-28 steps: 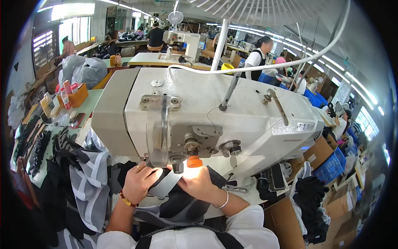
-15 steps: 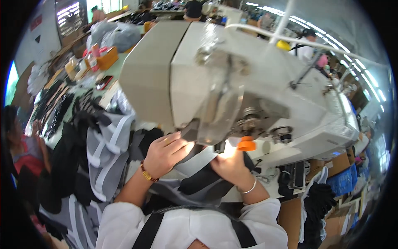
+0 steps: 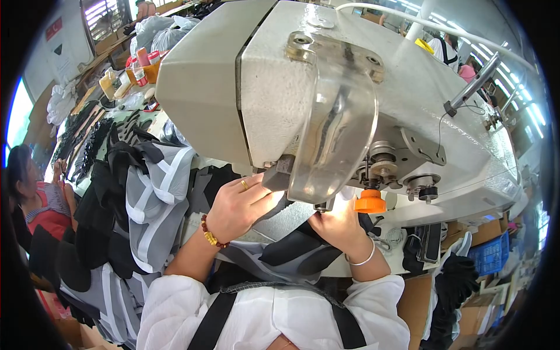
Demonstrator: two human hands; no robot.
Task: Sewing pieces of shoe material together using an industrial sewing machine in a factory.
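Note:
My left hand wears a ring and a beaded bracelet. Its bent fingers pinch the edge of a black and grey fabric piece beneath the head of a white sewing machine; a dark block partly covers the fingertips. At the right of the needle area, my right hand, with a silver bangle, has its fingers curled closed on the same fabric, thumb toward the needle area. The machine's clear guard and orange knob are just above this hand. The stitching point is hidden.
Stacked black and grey fabric pieces hang at my left. A co-worker in red sits beyond them. Bottles and dark strips lie on the far-left table. On the right are a cardboard box, black pieces and a blue crate.
The view has shifted, so the machine looks larger and extends past the top edge. Both hands stay at the fabric beneath the machine head, with little visible change in grip.

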